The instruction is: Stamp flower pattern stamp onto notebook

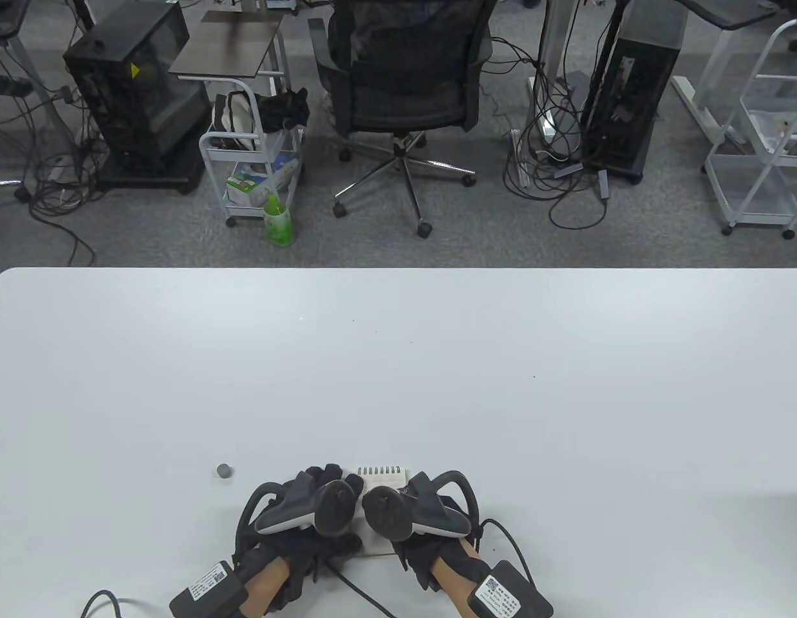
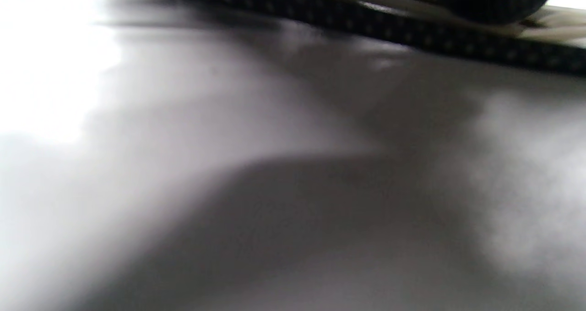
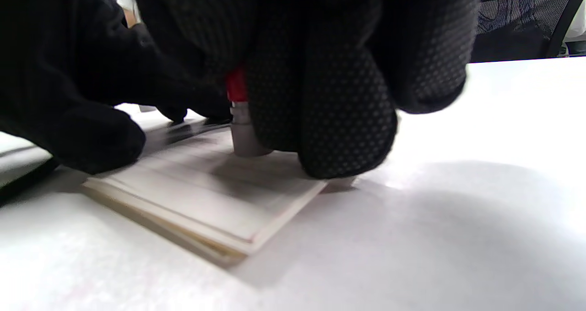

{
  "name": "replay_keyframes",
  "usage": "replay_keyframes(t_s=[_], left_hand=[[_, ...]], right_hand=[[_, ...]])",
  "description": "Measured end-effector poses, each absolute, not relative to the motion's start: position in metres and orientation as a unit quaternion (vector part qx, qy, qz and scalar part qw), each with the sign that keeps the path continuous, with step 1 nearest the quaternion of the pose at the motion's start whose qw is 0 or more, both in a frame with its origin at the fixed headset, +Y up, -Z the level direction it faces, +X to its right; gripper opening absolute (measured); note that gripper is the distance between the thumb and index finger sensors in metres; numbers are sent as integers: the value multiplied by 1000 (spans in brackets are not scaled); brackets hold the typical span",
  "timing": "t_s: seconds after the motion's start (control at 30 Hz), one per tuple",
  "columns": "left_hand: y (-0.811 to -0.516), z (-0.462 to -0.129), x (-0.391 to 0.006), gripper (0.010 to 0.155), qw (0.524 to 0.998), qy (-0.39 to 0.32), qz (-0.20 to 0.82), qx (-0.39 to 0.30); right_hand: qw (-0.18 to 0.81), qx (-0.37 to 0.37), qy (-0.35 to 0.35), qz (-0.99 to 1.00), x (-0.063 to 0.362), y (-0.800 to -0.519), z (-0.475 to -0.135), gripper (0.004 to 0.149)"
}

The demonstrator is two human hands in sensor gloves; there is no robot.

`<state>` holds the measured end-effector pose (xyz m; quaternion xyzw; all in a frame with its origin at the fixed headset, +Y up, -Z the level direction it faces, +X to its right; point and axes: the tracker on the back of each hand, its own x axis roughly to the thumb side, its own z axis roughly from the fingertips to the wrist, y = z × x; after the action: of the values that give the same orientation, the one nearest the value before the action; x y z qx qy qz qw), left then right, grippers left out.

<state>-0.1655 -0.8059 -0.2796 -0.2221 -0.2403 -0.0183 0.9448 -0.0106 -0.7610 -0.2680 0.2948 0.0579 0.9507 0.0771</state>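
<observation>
A small spiral notebook (image 1: 384,477) lies open on the white table near the front edge, mostly hidden under both hands. In the right wrist view my right hand (image 3: 316,86) grips a grey stamp with a red top (image 3: 242,128) and presses its base onto the lined page (image 3: 206,187). My left hand (image 1: 315,508) rests on the left side of the notebook; in the right wrist view its fingers (image 3: 87,132) lie on the page. The left wrist view is blurred and shows only the table, a black cable (image 2: 412,31) and a fingertip (image 2: 490,2).
A small grey round cap (image 1: 224,471) lies on the table left of my hands. Glove cables (image 1: 353,582) trail off the front edge. An office chair (image 1: 405,84), a cart and computer towers stand on the floor beyond the table.
</observation>
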Motion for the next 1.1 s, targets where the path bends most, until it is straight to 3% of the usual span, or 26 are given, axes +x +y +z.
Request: replay_keyframes(t_s=[0.43, 0.6, 1.1], left_hand=[[-806, -280, -166, 89, 945, -240, -17, -223], [-806, -280, -166, 89, 945, -240, -17, -223], [-806, -280, -165, 89, 945, -241, -18, -223]], right_hand=[[57, 305, 27, 950, -10, -756, -264, 46], [104, 288, -6, 952, 4, -739, -265, 46], [99, 279, 50, 954, 28, -747, -278, 46]])
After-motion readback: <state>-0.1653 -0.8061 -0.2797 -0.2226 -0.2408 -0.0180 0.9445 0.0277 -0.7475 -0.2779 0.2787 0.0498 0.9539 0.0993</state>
